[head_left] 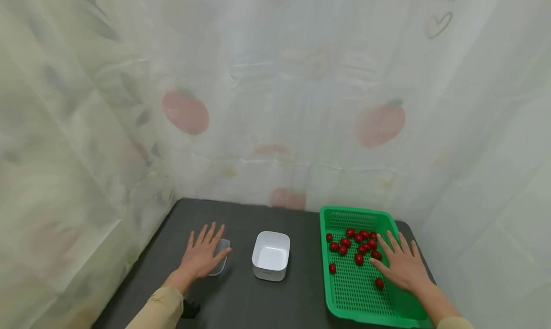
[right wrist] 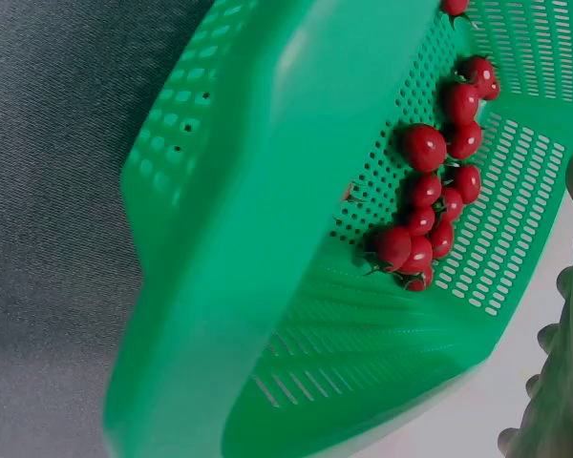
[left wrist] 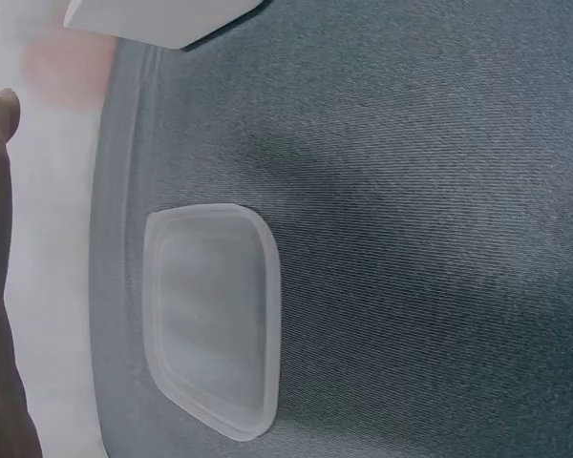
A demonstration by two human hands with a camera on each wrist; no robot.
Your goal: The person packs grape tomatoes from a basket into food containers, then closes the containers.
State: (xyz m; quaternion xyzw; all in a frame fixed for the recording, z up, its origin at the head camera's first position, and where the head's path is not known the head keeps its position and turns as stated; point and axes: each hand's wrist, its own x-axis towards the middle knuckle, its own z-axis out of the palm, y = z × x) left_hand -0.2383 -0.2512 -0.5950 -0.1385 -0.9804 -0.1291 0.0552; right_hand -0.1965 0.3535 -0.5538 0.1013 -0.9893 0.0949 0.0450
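Note:
My left hand [head_left: 200,257] is spread with straight fingers above a translucent lid [left wrist: 215,320], which lies flat on the dark table and is partly hidden by the hand in the head view. Over the right side of a green plastic basket [head_left: 328,281] my right hand [head_left: 402,267] is held, its fingers apart and nothing in them. Several small red cherry tomatoes [right wrist: 425,148] lie in the basket, mostly bunched toward its far part. Between the hands stands a white square container [head_left: 271,257] without a cover, its inside bare.
The dark table [head_left: 241,300] ends at a white curtain [head_left: 275,104] with fruit prints behind it and more curtain at both sides. A small black object [head_left: 191,310] lies beside the left forearm.

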